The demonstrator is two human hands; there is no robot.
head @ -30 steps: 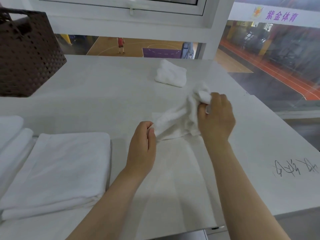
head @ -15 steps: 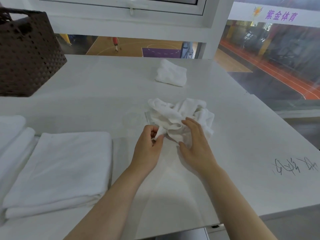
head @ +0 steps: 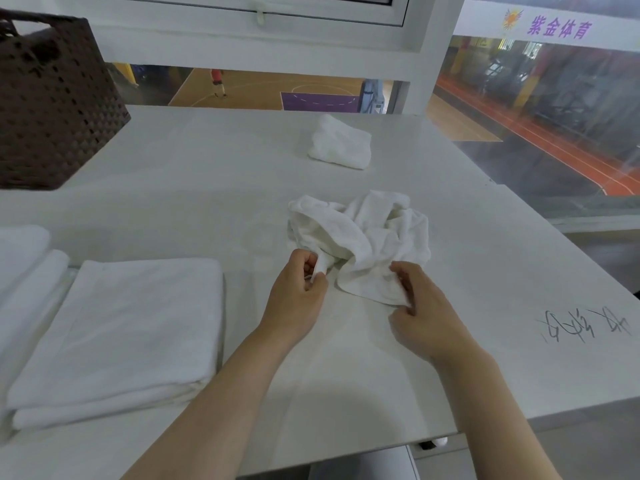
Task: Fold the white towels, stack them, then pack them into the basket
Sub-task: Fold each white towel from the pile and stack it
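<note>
- The left hand [head: 298, 292] pinches a near corner of the crumpled white towel [head: 363, 237], thumb and curled fingers closed on a thin twist of cloth; that is a grasping grip.
- The right hand [head: 420, 310] holds the towel's near edge just beside the left hand's grip, fingers curled into the fabric, so this grip is grasping the same towel.
- The crumpled white towel lies bunched on the desk [head: 207, 202], directly beyond both grips and touching them at its near edge.
- A second small towel [head: 341, 143], loosely folded, sits well beyond the grips, nearer the far edge of the desk.
- A folded towel stack [head: 117, 337] lies flat to the left of the left hand's grip, apart from it.
- More folded white cloth [head: 24, 268] lies further left, at the frame edge.
- The dark woven basket [head: 52, 105] stands far to the left and beyond the grips.
- Black scribbled marks [head: 585, 323] are on the desk to the right of the right hand.
</note>
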